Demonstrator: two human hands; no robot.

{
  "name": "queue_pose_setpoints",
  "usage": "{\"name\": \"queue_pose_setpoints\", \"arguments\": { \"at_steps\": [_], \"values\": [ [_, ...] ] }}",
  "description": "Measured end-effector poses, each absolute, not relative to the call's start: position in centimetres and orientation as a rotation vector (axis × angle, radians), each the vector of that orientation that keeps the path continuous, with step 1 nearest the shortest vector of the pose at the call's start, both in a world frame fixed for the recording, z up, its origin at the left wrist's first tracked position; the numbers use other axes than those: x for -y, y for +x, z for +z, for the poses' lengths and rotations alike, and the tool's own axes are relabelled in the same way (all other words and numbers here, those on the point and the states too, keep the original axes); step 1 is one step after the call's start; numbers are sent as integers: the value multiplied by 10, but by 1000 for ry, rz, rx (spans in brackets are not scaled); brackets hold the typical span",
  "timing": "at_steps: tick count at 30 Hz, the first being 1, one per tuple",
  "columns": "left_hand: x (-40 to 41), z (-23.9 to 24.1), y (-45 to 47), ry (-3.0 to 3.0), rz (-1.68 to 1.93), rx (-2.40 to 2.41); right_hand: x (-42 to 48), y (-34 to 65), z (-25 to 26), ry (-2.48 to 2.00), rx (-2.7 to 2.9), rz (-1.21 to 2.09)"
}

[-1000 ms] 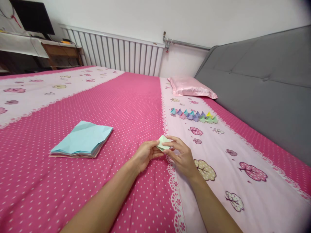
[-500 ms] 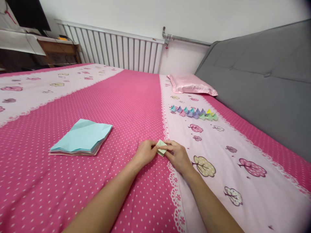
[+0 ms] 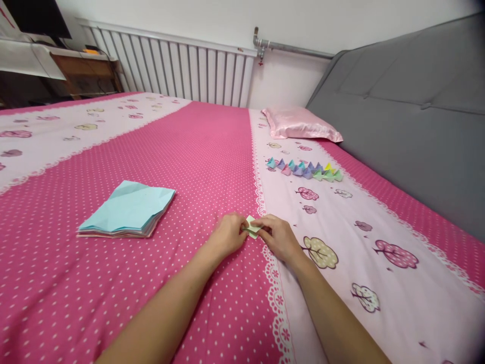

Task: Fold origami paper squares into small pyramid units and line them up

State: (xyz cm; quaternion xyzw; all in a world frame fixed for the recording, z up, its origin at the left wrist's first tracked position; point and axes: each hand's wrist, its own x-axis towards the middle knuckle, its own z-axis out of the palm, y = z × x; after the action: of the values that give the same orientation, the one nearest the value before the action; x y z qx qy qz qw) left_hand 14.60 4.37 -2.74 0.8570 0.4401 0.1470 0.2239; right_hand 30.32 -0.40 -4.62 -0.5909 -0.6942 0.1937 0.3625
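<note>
A small folded piece of pale green paper [image 3: 251, 226] is held just above the bedspread, near the lace band. My left hand [image 3: 230, 233] pinches its left corner between thumb and fingers. On the opposite side, my right hand [image 3: 278, 235] grips the right corner, its fingers partly covering the paper. Both hands are closed, and the paper's flaps stand out between them. Left of my hands lies a stack of square paper sheets [image 3: 131, 206], light blue on top with other colours at the edges. Farther off to the right sit several small folded paper shapes [image 3: 303, 169] in rows.
The pink dotted bedspread [image 3: 182, 151] spreads under everything. A shiny pink pillow [image 3: 301, 124] lies against the grey padded headboard [image 3: 409, 116]. Beyond the bed stand a white radiator [image 3: 170, 60] and, at far left, a monitor [image 3: 36, 20] on a desk.
The paper's flaps have shifted between my fingers, and its left and right corners now stick out towards each hand. My view has tilted slightly.
</note>
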Motion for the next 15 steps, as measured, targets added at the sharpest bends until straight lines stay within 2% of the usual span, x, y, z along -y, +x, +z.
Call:
{"name": "queue_pose_setpoints", "arguments": {
  "at_steps": [7, 15],
  "values": [
    [-47, -30, 150, 2341, 356, -1358, 1, 305, -49, -1573, 1624, 571],
    [-45, -36, 154, 2218, 422, -1520, -4, 296, -51, -1743, 1526, 444]
  ]
}}
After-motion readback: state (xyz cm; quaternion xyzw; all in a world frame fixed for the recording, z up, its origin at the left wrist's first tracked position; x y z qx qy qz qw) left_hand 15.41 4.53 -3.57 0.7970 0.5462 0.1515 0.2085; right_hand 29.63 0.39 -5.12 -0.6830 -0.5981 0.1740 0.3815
